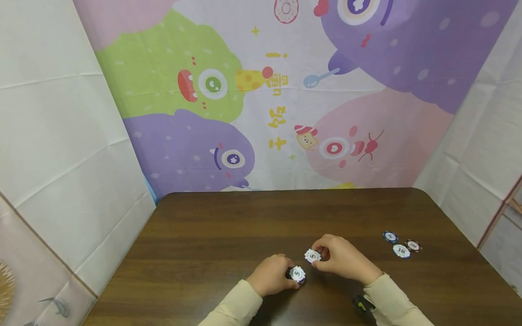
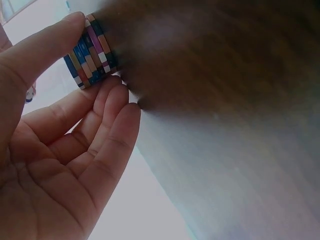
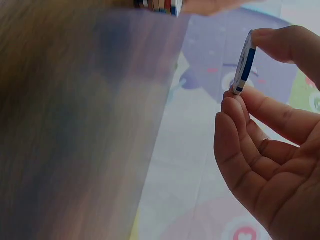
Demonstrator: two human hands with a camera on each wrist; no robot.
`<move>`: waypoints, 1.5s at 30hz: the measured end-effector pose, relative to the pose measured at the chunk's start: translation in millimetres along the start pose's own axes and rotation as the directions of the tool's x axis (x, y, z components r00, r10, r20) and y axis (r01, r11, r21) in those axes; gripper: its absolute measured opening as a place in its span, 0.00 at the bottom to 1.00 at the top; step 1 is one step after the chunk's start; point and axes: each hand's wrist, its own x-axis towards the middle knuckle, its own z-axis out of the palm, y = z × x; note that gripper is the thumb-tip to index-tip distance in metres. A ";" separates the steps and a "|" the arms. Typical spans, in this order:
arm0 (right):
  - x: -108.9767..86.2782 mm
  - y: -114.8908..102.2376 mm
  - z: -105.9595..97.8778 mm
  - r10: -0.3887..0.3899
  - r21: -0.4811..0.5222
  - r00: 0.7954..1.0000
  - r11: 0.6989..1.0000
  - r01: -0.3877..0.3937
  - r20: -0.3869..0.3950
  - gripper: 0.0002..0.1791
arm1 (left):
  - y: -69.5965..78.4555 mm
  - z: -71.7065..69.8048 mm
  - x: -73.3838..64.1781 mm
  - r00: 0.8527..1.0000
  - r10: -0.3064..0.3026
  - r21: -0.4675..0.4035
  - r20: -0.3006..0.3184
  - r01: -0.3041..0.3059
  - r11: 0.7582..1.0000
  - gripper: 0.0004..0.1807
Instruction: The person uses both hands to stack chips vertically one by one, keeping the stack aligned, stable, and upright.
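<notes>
My left hand (image 1: pixel 272 274) grips a stack of poker chips (image 1: pixel 297 275) at the near middle of the table, thumb on one side and fingers on the other. The top chip is white with a 5. In the left wrist view the stack (image 2: pixel 92 52) shows blue, orange, purple and white edges. Just right of it, my right hand (image 1: pixel 341 256) pinches a single white poker chip (image 1: pixel 312 256), also marked 5. The right wrist view shows this chip (image 3: pixel 244 63) nearly edge-on between thumb and fingertips, with blue and white on its rim.
Three more poker chips lie flat at the right of the brown wooden table (image 1: pixel 228 217): a blue-edged one (image 1: pixel 390 237), one marked 10 (image 1: pixel 401 251) and a dark-edged one (image 1: pixel 413 246). A dark object (image 1: pixel 363 308) is by the right sleeve. A cartoon-print cloth (image 1: pixel 277 172) hangs behind the table.
</notes>
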 end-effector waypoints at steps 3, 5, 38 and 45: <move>3.4 -3.8 6.2 -0.013 0.014 0.999 1.000 0.013 0.032 0.14 | 0.2 -0.6 0.2 1.000 -0.002 -0.012 0.007 0.002 1.000 0.18; 5.5 -5.4 10.3 -0.018 0.015 0.998 1.000 0.018 0.057 0.14 | 0.3 -0.9 0.3 1.000 -0.003 -0.015 0.009 0.003 1.000 0.19; 11.8 -17.7 38.3 -0.092 -0.029 0.982 0.995 0.099 0.167 0.12 | -1.1 -1.8 -1.2 1.000 0.007 -0.042 0.008 -0.006 0.999 0.14; 12.1 -16.0 39.6 -0.091 -0.034 0.981 0.995 0.098 0.171 0.12 | -0.5 -3.1 -1.6 1.000 0.008 -0.046 0.008 -0.007 0.999 0.14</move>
